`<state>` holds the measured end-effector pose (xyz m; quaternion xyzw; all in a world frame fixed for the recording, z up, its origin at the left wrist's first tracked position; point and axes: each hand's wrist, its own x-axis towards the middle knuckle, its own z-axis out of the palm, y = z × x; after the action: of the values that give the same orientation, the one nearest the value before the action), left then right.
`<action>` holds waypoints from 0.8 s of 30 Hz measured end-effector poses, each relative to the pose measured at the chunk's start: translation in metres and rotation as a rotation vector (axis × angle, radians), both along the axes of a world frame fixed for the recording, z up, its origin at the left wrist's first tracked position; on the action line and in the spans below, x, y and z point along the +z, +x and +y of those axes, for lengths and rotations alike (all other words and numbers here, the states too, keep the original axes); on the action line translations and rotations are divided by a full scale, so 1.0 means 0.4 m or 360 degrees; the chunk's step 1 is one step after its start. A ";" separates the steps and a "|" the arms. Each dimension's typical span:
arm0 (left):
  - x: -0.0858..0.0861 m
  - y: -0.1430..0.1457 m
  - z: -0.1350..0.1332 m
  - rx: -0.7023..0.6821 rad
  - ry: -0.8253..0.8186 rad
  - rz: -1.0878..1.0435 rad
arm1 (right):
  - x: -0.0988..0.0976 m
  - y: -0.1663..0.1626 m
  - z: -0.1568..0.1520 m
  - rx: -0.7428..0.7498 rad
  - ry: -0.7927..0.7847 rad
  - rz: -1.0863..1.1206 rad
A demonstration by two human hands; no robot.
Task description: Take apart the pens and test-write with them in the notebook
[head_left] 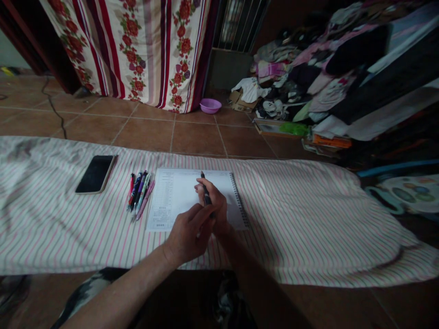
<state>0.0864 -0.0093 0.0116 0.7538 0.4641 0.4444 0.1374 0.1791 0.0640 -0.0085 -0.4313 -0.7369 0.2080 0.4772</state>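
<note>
While, in the head view, the right hand is closed around a black pen over the notebook on the striped cloth, the left hand curls by its rear end, its grip unclear; a careless tug there could jerk the tip and streak the notebook.

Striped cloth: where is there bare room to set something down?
Widest: the cloth between the notebook and its own right end. Another patch lies left of the phone, with a narrow gap between phone and pens. Crowded: pens close along the notebook's left edge, left hand and right hand partly over the notebook.
</note>
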 end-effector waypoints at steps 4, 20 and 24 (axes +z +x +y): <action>0.001 0.000 -0.001 -0.0007 0.0018 -0.0003 | 0.003 0.001 -0.002 0.0005 0.0002 -0.0005; 0.004 0.004 -0.002 -0.0003 0.0007 -0.0024 | 0.011 0.000 -0.004 -0.0051 0.0020 -0.0025; 0.002 0.004 -0.003 0.0001 0.0008 -0.0026 | 0.012 0.002 -0.007 -0.0049 0.0041 -0.0046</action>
<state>0.0879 -0.0106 0.0124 0.7504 0.4622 0.4517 0.1389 0.1800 0.0613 -0.0036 -0.4394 -0.7395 0.1851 0.4752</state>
